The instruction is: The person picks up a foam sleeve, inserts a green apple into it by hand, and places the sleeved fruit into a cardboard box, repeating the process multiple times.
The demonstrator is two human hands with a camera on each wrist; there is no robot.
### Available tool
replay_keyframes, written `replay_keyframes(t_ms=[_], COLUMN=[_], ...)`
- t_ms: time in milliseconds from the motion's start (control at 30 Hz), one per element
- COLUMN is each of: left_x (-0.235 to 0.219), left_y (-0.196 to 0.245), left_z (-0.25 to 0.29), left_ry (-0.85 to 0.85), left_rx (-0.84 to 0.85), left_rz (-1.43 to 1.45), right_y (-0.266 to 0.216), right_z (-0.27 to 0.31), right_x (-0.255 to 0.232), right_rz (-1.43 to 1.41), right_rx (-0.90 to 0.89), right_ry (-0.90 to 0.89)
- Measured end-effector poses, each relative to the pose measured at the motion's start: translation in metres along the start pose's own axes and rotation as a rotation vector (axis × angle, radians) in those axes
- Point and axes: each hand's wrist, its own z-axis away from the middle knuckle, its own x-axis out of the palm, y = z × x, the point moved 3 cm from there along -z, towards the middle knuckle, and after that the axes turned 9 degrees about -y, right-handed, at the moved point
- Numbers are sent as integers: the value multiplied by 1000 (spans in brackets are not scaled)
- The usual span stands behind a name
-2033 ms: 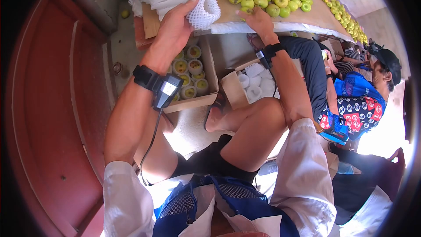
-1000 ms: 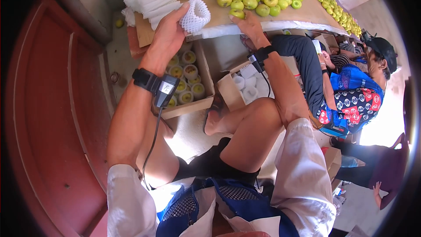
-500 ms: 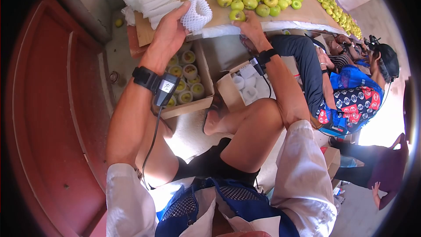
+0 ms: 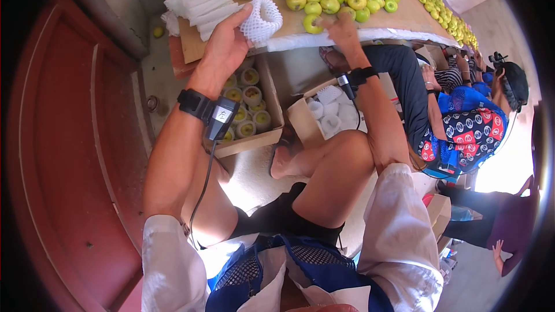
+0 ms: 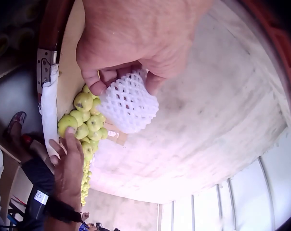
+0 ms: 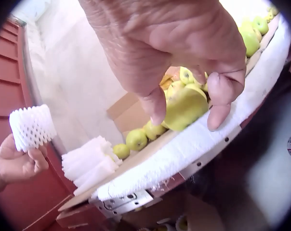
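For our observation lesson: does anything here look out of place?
Yes: what looks like a single green apple lies on the floor left of the table, apart from the heaped apples on top; it may have fallen.

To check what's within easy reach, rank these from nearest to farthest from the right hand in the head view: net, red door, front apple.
1. Front apple: beside the right hand's fingertips.
2. Net: left of the apple, in the left hand.
3. Red door: far left.
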Motion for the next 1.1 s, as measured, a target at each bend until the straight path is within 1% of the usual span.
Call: replay_keyframes(t_ms=[33, 100, 133, 167, 233, 267, 300, 400, 433, 533, 567, 633, 733, 767, 867, 900, 967, 1067, 1100], left_x=[2, 5, 8, 12, 21, 24, 27, 35, 37, 38, 38, 37, 33, 30, 21, 17, 20, 24, 24], left_y=[1, 0, -1, -3, -5, -8, -11, -16, -17, -22, -25, -35, -52, -55, -66, -69, -72, -78, -79], left_z=[2, 3, 4, 4, 5, 5, 4, 8, 10, 9, 8, 11, 18, 17, 10, 8, 8, 7, 4], left_ry=[-3, -21, -33, -87, -196, -216, -233, -253, -268, -344, -377, -360, -318, -319, -332, -344, -348, -345, -358], left_rx=[5, -33, -54, -72, -101, -110, -118, -151, -166, -195, -202, -244, -303, -329, -397, -415, -424, -410, -412], left_rz=[5, 38, 52, 66, 94, 101, 108, 68, 50, 39, 40, -32, -126, -151, -192, -199, -233, -282, -283], right_y=[0, -43, -55, -73, -105, -140, -157, -154, -150, -139, -133, -123, -104, -103, -82, -74, -77, -70, -66], right_z=[-5, 5, 12, 24, 48, 69, 83, 91, 92, 102, 107, 122, 143, 150, 151, 151, 159, 157, 155], right_x=[-7, -42, -38, -32, -23, -20, -16, -10, -11, -8, -6, 0, 12, 13, 22, 25, 24, 22, 22], right_rz=[21, -123, -186, -244, -560, -815, -1061, -1281, -1257, -1373, -1378, -1386, -1535, -1580, -1759, -1746, -1721, -1735, -1692], right_rx=[-32, -129, -312, -493, -419, -151, 134, -61, -61, -97, -92, -77, -19, 21, -46, -35, -20, -44, -22], right_ry=[84, 202, -34, -268, -634, -756, -871, -1053, -1056, -997, -943, -830, -794, -733, -845, -801, -717, -756, -725])
